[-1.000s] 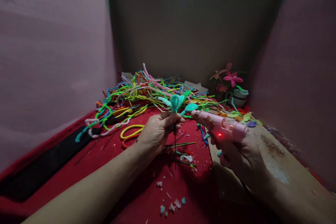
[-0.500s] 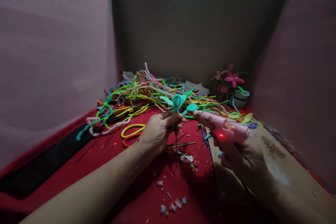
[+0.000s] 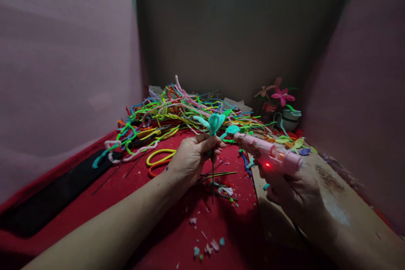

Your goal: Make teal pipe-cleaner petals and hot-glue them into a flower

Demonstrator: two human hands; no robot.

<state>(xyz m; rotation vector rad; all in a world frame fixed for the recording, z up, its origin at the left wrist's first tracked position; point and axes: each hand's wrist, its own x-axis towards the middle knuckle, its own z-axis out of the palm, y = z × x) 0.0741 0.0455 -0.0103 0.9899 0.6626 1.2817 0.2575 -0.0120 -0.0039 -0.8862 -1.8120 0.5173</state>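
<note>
My left hand [image 3: 193, 156] is closed round the stem of a turquoise pipe-cleaner flower [image 3: 215, 123], just under its petals. The thin dark stem [image 3: 213, 181] hangs down below my fingers. A pink glue gun [image 3: 268, 152] with a lit red light is gripped in my right hand [image 3: 294, 198]. Its brown-stained nozzle points left, close to a loose-looking turquoise petal [image 3: 232, 130] beside the flower; whether the tip touches it I cannot tell. My right fingers are partly hidden behind the glue gun's handle.
A heap of colourful pipe cleaners [image 3: 177, 105] lies at the back. Yellow-handled pliers [image 3: 147, 136], orange-and-yellow-handled scissors [image 3: 158, 161] and a black strip [image 3: 63, 194] lie left. A cardboard sheet [image 3: 316, 190] and a cup [image 3: 289, 119] by pink flowers are right. Scraps dot the red cloth [image 3: 177, 219].
Almost nothing differs. Both hands, the flower and the glue gun hold nearly the same places, with only a very slight shift of the whole view.
</note>
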